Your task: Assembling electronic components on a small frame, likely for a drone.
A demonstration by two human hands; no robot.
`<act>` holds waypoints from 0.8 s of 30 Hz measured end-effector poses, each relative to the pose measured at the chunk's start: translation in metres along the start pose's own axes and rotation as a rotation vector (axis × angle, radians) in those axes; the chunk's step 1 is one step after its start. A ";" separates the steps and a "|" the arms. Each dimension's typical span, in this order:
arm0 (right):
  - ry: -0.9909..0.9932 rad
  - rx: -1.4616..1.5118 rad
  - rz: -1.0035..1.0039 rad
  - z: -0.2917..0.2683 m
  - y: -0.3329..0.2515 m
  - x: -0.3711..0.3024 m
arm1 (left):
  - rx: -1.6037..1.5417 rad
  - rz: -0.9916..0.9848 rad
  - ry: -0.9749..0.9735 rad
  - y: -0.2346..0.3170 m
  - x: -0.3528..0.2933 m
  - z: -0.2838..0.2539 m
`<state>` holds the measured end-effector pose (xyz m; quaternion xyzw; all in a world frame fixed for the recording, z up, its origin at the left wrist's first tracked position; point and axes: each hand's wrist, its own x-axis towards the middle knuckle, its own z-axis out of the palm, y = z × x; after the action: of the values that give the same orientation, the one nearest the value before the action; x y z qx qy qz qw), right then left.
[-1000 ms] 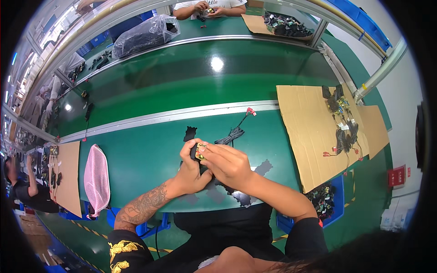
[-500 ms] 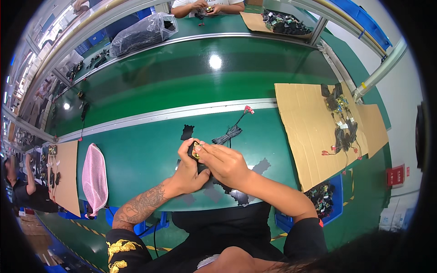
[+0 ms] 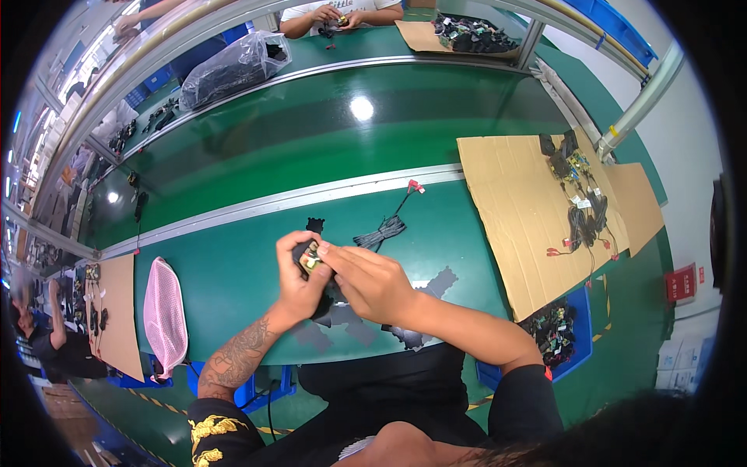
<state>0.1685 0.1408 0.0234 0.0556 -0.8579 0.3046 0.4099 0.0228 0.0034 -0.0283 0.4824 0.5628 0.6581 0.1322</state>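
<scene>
Over the green table, my left hand (image 3: 296,292) is closed around a small circuit board (image 3: 311,258) with a black cover about it. Fingers of my right hand (image 3: 380,286) press together at the board's right edge; their tips partly hide it. Right of the board lies a coiled black cable (image 3: 380,233) with red connectors (image 3: 416,187) at its far end; whether it joins the board is hidden. One dark flat cut-out sheet (image 3: 315,224) lies just beyond my left hand. Several more dark sheets (image 3: 440,283) are spread beneath and beside my forearms.
Cardboard (image 3: 498,226) at the right bears circuit boards with cables (image 3: 580,179). Below it stands a blue bin (image 3: 583,342) of parts. A pink mesh bag (image 3: 165,311) and another cardboard sheet (image 3: 117,311) are at the left. A metal rail (image 3: 311,196) crosses behind; another person works beyond.
Both hands have moved slightly left with the board, which is now tilted so more of its parts show. My view has shifted a little.
</scene>
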 end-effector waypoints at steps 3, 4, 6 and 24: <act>-0.003 0.087 0.080 0.000 -0.002 -0.001 | -0.194 -0.154 0.097 0.023 0.014 0.006; 0.005 0.085 0.080 0.002 -0.002 0.000 | -0.203 -0.164 0.117 0.025 0.017 0.006; 0.051 0.048 0.025 0.004 0.001 0.000 | -0.151 -0.154 0.112 0.026 0.022 0.003; 0.149 -0.146 0.082 -0.015 0.013 -0.011 | -0.291 -0.229 0.223 0.019 0.150 0.035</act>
<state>0.1813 0.1579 0.0158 -0.0322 -0.8465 0.2611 0.4628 -0.0176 0.1259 0.0576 0.3153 0.5239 0.7626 0.2112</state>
